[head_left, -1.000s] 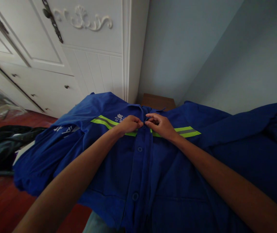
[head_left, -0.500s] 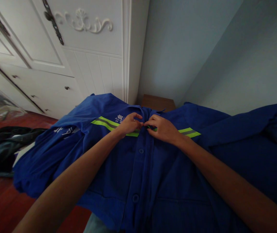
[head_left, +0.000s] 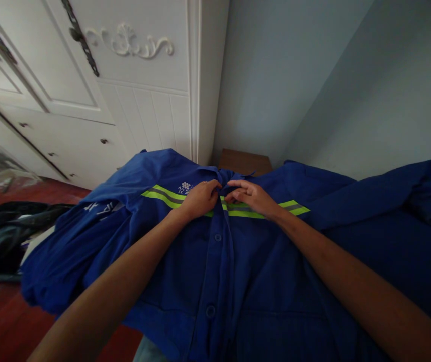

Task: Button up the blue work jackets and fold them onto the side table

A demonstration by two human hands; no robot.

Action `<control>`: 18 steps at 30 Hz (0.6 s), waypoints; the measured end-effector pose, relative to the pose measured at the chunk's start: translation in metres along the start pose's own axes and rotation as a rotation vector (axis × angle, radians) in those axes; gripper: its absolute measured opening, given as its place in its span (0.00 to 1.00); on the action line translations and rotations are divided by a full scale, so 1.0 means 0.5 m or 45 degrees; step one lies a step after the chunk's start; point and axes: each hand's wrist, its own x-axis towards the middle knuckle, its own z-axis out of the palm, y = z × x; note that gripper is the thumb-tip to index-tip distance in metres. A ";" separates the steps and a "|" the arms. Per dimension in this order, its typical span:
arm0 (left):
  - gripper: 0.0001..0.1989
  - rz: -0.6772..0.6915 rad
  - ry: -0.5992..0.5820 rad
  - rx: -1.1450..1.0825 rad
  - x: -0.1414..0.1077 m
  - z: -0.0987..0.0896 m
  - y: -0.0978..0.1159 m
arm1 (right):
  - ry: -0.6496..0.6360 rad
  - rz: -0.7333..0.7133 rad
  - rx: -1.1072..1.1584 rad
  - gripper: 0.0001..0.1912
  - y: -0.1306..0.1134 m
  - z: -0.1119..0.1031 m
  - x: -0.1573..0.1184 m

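Note:
A blue work jacket point(head_left: 275, 271) lies spread out front side up, with a yellow-green and grey reflective stripe across its chest and a white logo. Down its middle runs the front placket, with buttons point(head_left: 210, 311) showing below my hands. My left hand point(head_left: 201, 197) is closed, thumb and fingertips pinching the placket edge just under the collar. Just right of it, my right hand point(head_left: 252, 197) has its fingers loosely stretched and apart over the stripe, with nothing seen in them. Whatever lies under the left fingertips is hidden.
A white wardrobe point(head_left: 155, 115) with dark handles stands behind on the left, beside a grey-blue wall point(head_left: 275, 65). A brown wooden piece point(head_left: 245, 160) shows behind the collar. Dark items point(head_left: 7, 236) lie on the red floor point(head_left: 0, 311) at left.
My right hand has let go of the placket and its fingers have straightened, uncovering the stripe. My left hand has curled more tightly on the placket edge.

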 end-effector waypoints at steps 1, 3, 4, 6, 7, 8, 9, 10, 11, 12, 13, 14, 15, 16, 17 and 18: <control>0.12 -0.045 0.008 -0.052 0.000 -0.002 0.001 | -0.002 -0.019 0.037 0.30 0.001 0.000 0.000; 0.15 -0.143 -0.023 -0.213 0.000 -0.010 0.007 | -0.018 -0.080 0.019 0.36 0.004 0.002 -0.001; 0.18 -0.184 -0.060 -0.310 0.000 -0.014 0.010 | -0.030 -0.117 -0.039 0.37 0.006 0.005 -0.002; 0.21 -0.243 -0.151 -0.476 -0.001 -0.021 0.016 | -0.037 -0.185 -0.224 0.37 0.009 0.010 -0.005; 0.22 -0.259 -0.194 -0.529 -0.002 -0.023 0.017 | -0.029 -0.212 -0.324 0.37 0.011 0.013 -0.006; 0.23 -0.272 -0.230 -0.568 -0.002 -0.023 0.017 | -0.012 -0.233 -0.419 0.37 0.014 0.014 -0.008; 0.26 -0.284 -0.258 -0.597 -0.001 -0.023 0.014 | 0.015 -0.248 -0.504 0.38 0.016 0.015 -0.009; 0.30 -0.298 -0.285 -0.621 0.000 -0.022 0.010 | 0.046 -0.257 -0.579 0.39 0.019 0.015 -0.009; 0.32 -0.316 -0.317 -0.642 0.001 -0.021 0.006 | 0.076 -0.261 -0.644 0.40 0.021 0.013 -0.009; 0.34 -0.334 -0.348 -0.655 0.002 -0.020 0.001 | 0.101 -0.261 -0.704 0.40 0.024 0.012 -0.009; 0.33 -0.347 -0.367 -0.644 0.003 -0.020 -0.002 | 0.119 -0.261 -0.760 0.39 0.027 0.010 -0.008; 0.32 -0.342 -0.362 -0.597 0.004 -0.020 -0.005 | 0.124 -0.260 -0.811 0.37 0.030 0.008 -0.008; 0.30 -0.314 -0.333 -0.516 0.004 -0.021 -0.005 | 0.120 -0.258 -0.858 0.36 0.033 0.007 -0.007; 0.27 -0.270 -0.285 -0.410 0.003 -0.023 -0.004 | 0.116 -0.255 -0.902 0.35 0.036 0.006 -0.007; 0.25 -0.220 -0.232 -0.294 0.002 -0.025 -0.002 | 0.116 -0.251 -0.943 0.34 0.039 0.005 -0.006; 0.23 -0.178 -0.190 -0.185 0.000 -0.027 0.001 | 0.121 -0.242 -0.980 0.34 0.042 0.005 -0.006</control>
